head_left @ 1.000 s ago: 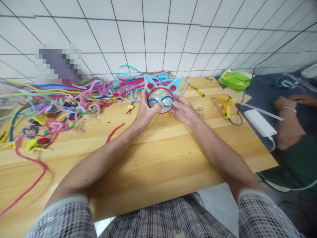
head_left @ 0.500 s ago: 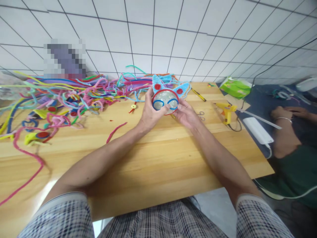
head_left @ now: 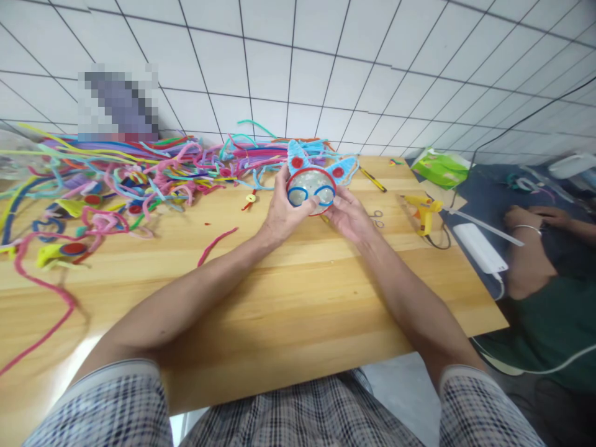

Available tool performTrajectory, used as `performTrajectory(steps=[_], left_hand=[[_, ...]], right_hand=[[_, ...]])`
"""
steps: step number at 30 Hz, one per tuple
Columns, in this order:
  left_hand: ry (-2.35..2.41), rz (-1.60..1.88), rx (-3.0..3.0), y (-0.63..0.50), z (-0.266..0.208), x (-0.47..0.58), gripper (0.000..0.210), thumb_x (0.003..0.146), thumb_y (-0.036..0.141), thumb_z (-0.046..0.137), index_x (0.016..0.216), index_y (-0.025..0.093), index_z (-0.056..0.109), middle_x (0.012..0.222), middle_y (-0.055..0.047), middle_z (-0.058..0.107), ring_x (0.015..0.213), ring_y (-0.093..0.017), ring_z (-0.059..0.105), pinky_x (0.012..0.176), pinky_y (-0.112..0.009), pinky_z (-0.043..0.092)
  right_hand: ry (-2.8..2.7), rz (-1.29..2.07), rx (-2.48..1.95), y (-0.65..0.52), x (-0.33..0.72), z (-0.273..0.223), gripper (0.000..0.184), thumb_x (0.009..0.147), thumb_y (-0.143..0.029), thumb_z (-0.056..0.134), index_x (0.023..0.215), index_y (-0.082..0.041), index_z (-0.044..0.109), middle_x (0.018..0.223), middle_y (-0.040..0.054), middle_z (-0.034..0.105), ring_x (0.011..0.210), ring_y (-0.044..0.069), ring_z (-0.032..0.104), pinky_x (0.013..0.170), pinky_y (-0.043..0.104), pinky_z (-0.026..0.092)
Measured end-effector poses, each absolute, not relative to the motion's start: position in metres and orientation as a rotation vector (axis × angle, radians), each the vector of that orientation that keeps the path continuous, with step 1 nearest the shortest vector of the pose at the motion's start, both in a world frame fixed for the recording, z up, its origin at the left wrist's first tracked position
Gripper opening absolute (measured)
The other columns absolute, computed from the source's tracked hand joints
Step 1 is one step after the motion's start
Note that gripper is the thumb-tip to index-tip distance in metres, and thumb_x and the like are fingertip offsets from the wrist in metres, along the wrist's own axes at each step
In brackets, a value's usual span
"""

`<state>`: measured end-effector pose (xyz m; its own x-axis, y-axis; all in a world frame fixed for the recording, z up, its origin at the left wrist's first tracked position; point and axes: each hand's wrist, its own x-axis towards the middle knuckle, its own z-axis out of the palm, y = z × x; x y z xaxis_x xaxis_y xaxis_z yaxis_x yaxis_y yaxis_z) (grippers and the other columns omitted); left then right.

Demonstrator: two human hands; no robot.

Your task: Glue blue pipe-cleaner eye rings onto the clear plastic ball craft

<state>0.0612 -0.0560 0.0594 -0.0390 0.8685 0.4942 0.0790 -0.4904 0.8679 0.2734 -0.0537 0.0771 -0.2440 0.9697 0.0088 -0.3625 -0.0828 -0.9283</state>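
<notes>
Between both hands is a round, silvery-grey animal face with a red rim and two blue rings on its front. Two light-blue fuzzy ears with red dots stand up from its top. My left hand grips the left side, its thumb lying across the lower front between the rings. On the right, my right hand pinches the edge with thumb and fingers; some of its fingers are hidden behind the piece. A small pair of scissors lies beside my right hand, partly hidden.
A heap of colourful pipe cleaners covers the back left. At right are a yellow glue gun, a yellow utility knife, a white power strip and a green packet. A co-worker's arm rests beyond the table's right edge.
Both hands keep the same hold on the animal face. The view has shifted slightly, so the surroundings sit a little differently in the picture.
</notes>
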Motion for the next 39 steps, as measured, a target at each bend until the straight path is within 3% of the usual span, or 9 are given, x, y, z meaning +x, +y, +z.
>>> performTrajectory(steps=[9, 21, 27, 32, 39], left_hand=[[0.985, 1.591, 1.606, -0.054, 0.053, 0.061, 0.109, 0.084, 0.085, 0.093, 0.169, 0.030, 0.051, 0.173, -0.018, 0.060, 0.167, -0.045, 0.055, 0.143, -0.065, 0.044], [0.986, 1.594, 1.590, -0.054, 0.052, 0.061, 0.115, 0.079, 0.088, 0.095, 0.168, 0.029, 0.052, 0.171, -0.019, 0.060, 0.166, -0.047, 0.055, 0.142, -0.066, 0.044], [0.978, 1.617, 1.581, -0.057, 0.058, 0.064, 0.115, 0.077, 0.098, 0.089, 0.164, 0.030, 0.053, 0.167, -0.018, 0.062, 0.164, -0.047, 0.057, 0.141, -0.068, 0.045], [0.985, 1.613, 1.583, -0.059, 0.060, 0.065, 0.122, 0.070, 0.094, 0.097, 0.164, 0.031, 0.053, 0.168, -0.018, 0.063, 0.167, -0.048, 0.054, 0.142, -0.069, 0.044], [1.002, 1.617, 1.671, -0.051, 0.046, 0.061, 0.122, 0.078, 0.099, 0.088, 0.171, 0.032, 0.046, 0.169, -0.018, 0.061, 0.162, -0.046, 0.059, 0.138, -0.067, 0.049]], right_hand=[[-1.044, 1.539, -0.866, -0.056, 0.271, 0.080, 0.067, 0.063, -0.051, 0.114, 0.118, -0.033, 0.082, 0.120, -0.0012, 0.091, 0.116, 0.024, 0.084, 0.110, 0.043, 0.071], [-1.023, 1.526, -0.854, -0.056, 0.267, 0.082, 0.069, 0.056, -0.055, 0.117, 0.109, -0.033, 0.079, 0.119, -0.0005, 0.090, 0.114, 0.025, 0.083, 0.104, 0.042, 0.072], [-1.000, 1.526, -0.852, -0.054, 0.270, 0.078, 0.069, 0.057, -0.053, 0.116, 0.111, -0.033, 0.079, 0.120, -0.0009, 0.089, 0.113, 0.023, 0.082, 0.104, 0.040, 0.071], [-1.005, 1.546, -0.824, -0.054, 0.272, 0.076, 0.066, 0.060, -0.052, 0.116, 0.112, -0.033, 0.080, 0.116, -0.0026, 0.089, 0.110, 0.021, 0.082, 0.103, 0.037, 0.071], [-1.004, 1.582, -0.738, -0.050, 0.274, 0.071, 0.060, 0.063, -0.047, 0.118, 0.110, -0.033, 0.084, 0.113, -0.0049, 0.090, 0.102, 0.018, 0.083, 0.097, 0.031, 0.071]])
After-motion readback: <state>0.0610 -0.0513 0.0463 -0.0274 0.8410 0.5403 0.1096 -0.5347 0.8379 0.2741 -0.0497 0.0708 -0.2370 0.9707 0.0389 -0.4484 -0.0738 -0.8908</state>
